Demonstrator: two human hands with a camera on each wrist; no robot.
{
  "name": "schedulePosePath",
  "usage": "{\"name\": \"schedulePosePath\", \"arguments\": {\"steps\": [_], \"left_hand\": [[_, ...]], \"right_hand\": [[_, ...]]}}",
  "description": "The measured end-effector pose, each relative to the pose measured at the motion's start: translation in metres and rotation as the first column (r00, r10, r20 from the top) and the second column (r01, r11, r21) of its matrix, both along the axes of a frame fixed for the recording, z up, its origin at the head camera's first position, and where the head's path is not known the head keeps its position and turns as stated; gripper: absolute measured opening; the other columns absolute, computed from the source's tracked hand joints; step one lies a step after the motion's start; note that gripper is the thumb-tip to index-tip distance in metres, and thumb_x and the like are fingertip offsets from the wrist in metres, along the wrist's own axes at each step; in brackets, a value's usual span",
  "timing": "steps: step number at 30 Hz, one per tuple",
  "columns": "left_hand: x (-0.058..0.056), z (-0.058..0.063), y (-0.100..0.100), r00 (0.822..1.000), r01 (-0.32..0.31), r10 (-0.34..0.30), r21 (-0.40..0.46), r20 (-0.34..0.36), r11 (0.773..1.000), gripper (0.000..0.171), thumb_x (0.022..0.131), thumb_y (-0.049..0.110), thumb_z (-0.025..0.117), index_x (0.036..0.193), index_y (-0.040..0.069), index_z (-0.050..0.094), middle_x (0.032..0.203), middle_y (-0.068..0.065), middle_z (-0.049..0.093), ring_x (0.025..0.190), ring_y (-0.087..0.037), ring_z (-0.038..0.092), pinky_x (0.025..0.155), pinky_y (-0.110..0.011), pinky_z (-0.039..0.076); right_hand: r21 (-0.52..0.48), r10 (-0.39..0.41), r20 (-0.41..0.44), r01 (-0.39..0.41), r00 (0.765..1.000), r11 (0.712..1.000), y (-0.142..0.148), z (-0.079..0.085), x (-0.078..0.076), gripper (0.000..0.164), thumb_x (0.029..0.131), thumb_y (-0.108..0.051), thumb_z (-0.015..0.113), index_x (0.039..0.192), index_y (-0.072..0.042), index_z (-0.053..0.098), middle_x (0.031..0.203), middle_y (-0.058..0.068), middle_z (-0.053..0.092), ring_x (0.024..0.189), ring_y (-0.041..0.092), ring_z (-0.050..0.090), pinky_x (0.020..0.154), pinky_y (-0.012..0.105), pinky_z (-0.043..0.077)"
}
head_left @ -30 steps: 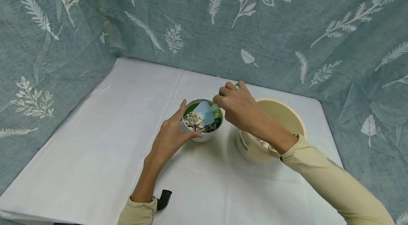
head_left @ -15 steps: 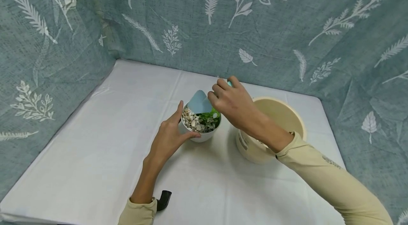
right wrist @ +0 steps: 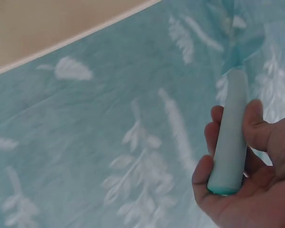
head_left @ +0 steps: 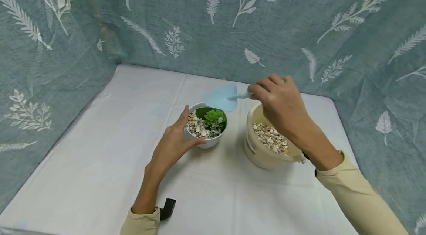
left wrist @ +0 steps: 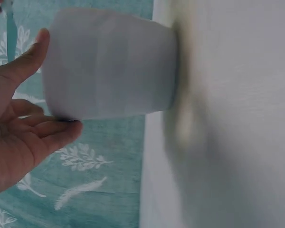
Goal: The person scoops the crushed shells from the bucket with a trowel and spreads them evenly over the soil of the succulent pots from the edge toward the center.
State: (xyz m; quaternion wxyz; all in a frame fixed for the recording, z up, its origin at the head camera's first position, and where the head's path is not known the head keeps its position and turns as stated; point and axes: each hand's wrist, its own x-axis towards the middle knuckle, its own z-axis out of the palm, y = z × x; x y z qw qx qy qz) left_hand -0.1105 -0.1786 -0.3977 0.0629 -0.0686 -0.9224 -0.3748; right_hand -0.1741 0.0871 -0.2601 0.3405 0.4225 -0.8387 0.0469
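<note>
My left hand [head_left: 173, 142] grips a white plant pot [head_left: 207, 144] by its sides, thumb near and fingers at the far left. Pale pebbles [head_left: 199, 128] fill part of the pot beside a green succulent [head_left: 214, 117]. In the left wrist view the pot [left wrist: 109, 64] stands on the white cloth, with thumb and fingertips at its rim. A light-blue hand trowel [head_left: 222, 97] is held by the handle in my right hand [head_left: 283, 102], its blade over the pot's far right rim. The right wrist view shows fingers curled round the trowel handle [right wrist: 232, 137].
A cream bucket [head_left: 266, 159] with pebbles [head_left: 271, 139] inside stands right of the pot, below my right hand. A black curved piece [head_left: 168, 208] shows at my left sleeve. Green leaf-print curtains [head_left: 199, 43] rise behind the white-covered table [head_left: 100, 153].
The trowel has lifted out of the pot and swung up to the right, its blade now without pebbles. My right hand has moved right over the bucket; the left still holds the pot.
</note>
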Motion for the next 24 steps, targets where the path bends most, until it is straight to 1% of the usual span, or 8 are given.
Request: {"name": "schedulePosePath", "arguments": {"steps": [3, 7, 11, 13, 15, 18, 20, 24], "left_hand": [[0.0, 0.009, -0.005, 1.0, 0.024, -0.023, -0.045, 0.013, 0.999, 0.108, 0.07, 0.056, 0.07, 0.148, 0.024, 0.002, 0.152, -0.004, 0.012, 0.138, -0.027, 0.017, 0.108, -0.045, 0.024], [0.003, 0.022, -0.006, 0.998, 0.027, -0.032, -0.085, -0.057, 0.996, 0.103, 0.071, 0.061, 0.065, 0.148, 0.026, 0.005, 0.154, -0.001, 0.004, 0.14, -0.024, 0.002, 0.111, -0.046, 0.01], [0.007, 0.033, 0.008, 0.975, 0.114, -0.129, -0.092, -0.182, 0.989, 0.092, 0.076, 0.06, 0.06, 0.148, 0.025, 0.014, 0.154, 0.001, 0.005, 0.14, -0.022, 0.006, 0.11, -0.049, 0.016], [0.008, 0.035, 0.017, 0.96, 0.166, -0.186, -0.108, -0.209, 0.98, 0.089, 0.079, 0.059, 0.058, 0.148, 0.023, 0.015, 0.154, 0.001, 0.004, 0.14, -0.023, 0.007, 0.109, -0.049, 0.019], [0.008, 0.035, 0.026, 0.951, 0.207, -0.232, -0.137, -0.202, 0.969, 0.086, 0.081, 0.059, 0.054, 0.148, 0.022, 0.015, 0.154, 0.001, 0.001, 0.14, -0.023, 0.006, 0.11, -0.047, 0.018], [0.007, 0.032, 0.036, 0.947, 0.251, -0.281, -0.186, -0.158, 0.95, 0.081, 0.086, 0.058, 0.049, 0.148, 0.018, 0.015, 0.153, 0.0, -0.002, 0.14, -0.021, 0.001, 0.111, -0.044, 0.017], [0.006, 0.028, 0.041, 0.941, 0.274, -0.309, -0.226, -0.14, 0.935, 0.079, 0.088, 0.057, 0.045, 0.147, 0.014, 0.018, 0.154, -0.005, 0.0, 0.14, -0.021, 0.001, 0.112, -0.042, 0.014], [0.006, 0.023, 0.05, 0.927, 0.271, -0.331, -0.296, -0.175, 0.916, 0.078, 0.089, 0.056, 0.043, 0.144, 0.005, 0.025, 0.152, -0.013, 0.009, 0.14, -0.021, 0.005, 0.112, -0.04, 0.01]], "right_hand": [[-0.073, -0.022, 0.037, 0.025, 0.999, 0.997, 0.022, 0.004, 0.008, 0.012, 0.078, -0.009, 0.07, 0.09, -0.008, 0.07, 0.089, 0.006, 0.068, 0.078, 0.025, 0.056, 0.055, 0.038, 0.031], [-0.064, -0.06, 0.058, 0.064, 0.997, 0.996, 0.043, 0.005, 0.015, 0.016, 0.075, -0.005, 0.072, 0.091, -0.006, 0.069, 0.088, 0.006, 0.067, 0.079, 0.025, 0.055, 0.06, 0.039, 0.033], [0.039, -0.089, 0.065, 0.086, 0.994, 0.996, 0.051, -0.004, 0.017, 0.017, 0.075, -0.003, 0.072, 0.092, -0.005, 0.068, 0.089, 0.007, 0.066, 0.082, 0.025, 0.055, 0.07, 0.041, 0.038], [0.104, -0.102, 0.059, 0.096, 0.993, 0.99, 0.051, -0.011, 0.016, 0.017, 0.075, 0.001, 0.072, 0.09, -0.004, 0.067, 0.088, 0.007, 0.066, 0.084, 0.025, 0.054, 0.074, 0.042, 0.039], [0.174, -0.114, 0.031, 0.107, 0.993, 0.979, 0.047, -0.018, 0.014, 0.015, 0.074, 0.006, 0.07, 0.085, -0.002, 0.066, 0.085, 0.008, 0.064, 0.082, 0.026, 0.052, 0.076, 0.043, 0.039], [0.301, -0.125, -0.039, 0.131, 0.991, 0.945, 0.036, -0.031, 0.011, 0.01, 0.075, 0.007, 0.068, 0.078, -0.001, 0.064, 0.079, 0.01, 0.062, 0.079, 0.027, 0.049, 0.078, 0.044, 0.039], [0.389, -0.115, -0.084, 0.139, 0.99, 0.911, 0.027, -0.041, 0.009, 0.009, 0.078, 0.005, 0.067, 0.073, -0.001, 0.063, 0.075, 0.011, 0.059, 0.075, 0.027, 0.047, 0.078, 0.042, 0.038], [0.528, -0.073, -0.153, 0.144, 0.986, 0.837, 0.009, -0.055, 0.009, 0.024, 0.083, -0.001, 0.064, 0.06, -0.006, 0.061, 0.069, 0.01, 0.057, 0.071, 0.024, 0.041, 0.076, 0.039, 0.035]]}}
